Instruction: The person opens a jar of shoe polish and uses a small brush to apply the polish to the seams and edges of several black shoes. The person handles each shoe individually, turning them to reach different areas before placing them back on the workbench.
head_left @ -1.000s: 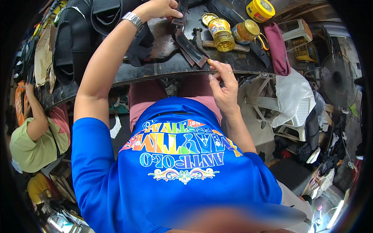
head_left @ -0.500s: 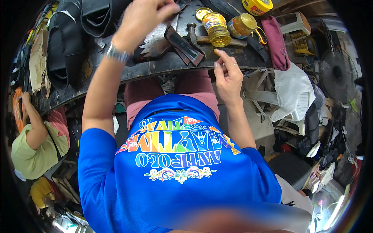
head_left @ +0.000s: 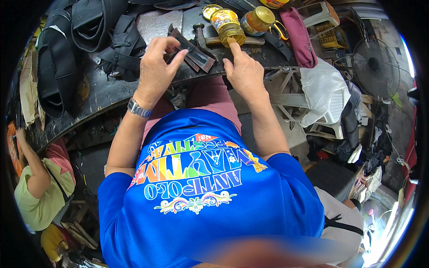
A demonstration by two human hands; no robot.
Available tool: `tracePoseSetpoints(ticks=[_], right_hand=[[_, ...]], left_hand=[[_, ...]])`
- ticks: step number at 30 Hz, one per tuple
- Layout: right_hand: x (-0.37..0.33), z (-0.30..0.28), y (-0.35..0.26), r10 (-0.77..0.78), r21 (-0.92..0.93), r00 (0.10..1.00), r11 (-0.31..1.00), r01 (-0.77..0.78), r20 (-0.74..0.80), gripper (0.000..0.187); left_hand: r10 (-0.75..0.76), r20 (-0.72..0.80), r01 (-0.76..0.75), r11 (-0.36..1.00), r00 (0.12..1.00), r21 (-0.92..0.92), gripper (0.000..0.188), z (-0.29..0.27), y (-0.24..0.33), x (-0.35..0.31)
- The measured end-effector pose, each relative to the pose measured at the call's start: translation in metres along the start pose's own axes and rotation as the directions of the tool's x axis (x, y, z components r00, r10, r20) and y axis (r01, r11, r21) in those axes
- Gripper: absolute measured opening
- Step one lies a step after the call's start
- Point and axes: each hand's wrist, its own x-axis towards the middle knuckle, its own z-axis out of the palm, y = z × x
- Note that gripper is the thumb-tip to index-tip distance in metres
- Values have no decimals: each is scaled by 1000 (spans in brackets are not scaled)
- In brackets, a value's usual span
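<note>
My left hand (head_left: 157,67) hovers at the near edge of the dark work table (head_left: 96,100), thumb and fingers apart. Its fingertips are at the left side of a few dark brown strips (head_left: 194,56), which lie partly across one another; whether they touch cannot be made out. With its index finger stretched out, my right hand (head_left: 246,71) reaches the near end of an open glass jar (head_left: 226,27) with yellowish contents, and the fingertip overlaps the glass. The thumb stands apart and the other fingers are curled. A hammer (head_left: 199,35) lies between strips and jar, its handle passing behind the jar.
A second jar (head_left: 257,21), orange-handled scissors (head_left: 280,31) and a maroon pouch (head_left: 298,40) sit to the right. Black strapped pieces (head_left: 123,47) and black bags (head_left: 58,67) fill the left. A white plastic stool (head_left: 333,105) and a fan (head_left: 376,67) stand right; a co-worker (head_left: 42,187) is at left.
My left hand has come back from the far part of the table to the brown strips. My right hand has moved forward, bringing its index finger to the jar. The view has shifted slightly.
</note>
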Motion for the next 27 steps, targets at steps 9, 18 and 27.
tracePoseSetpoints(ticks=[9, 18, 27], right_hand=[[-23, -51, -9, -84, 385, 994, 917, 104, -67, 43], [-32, -49, -16, -91, 692, 863, 559, 457, -496, 62], [-25, -2, -1, -28, 808, 958, 531, 257, -287, 70]], left_hand=[[-48, -41, 51, 997, 998, 56, 53, 10, -17, 3], [-47, -44, 47, 999, 998, -5, 44, 9, -18, 2], [-89, -41, 90, 996, 995, 10, 44, 5, -17, 7]])
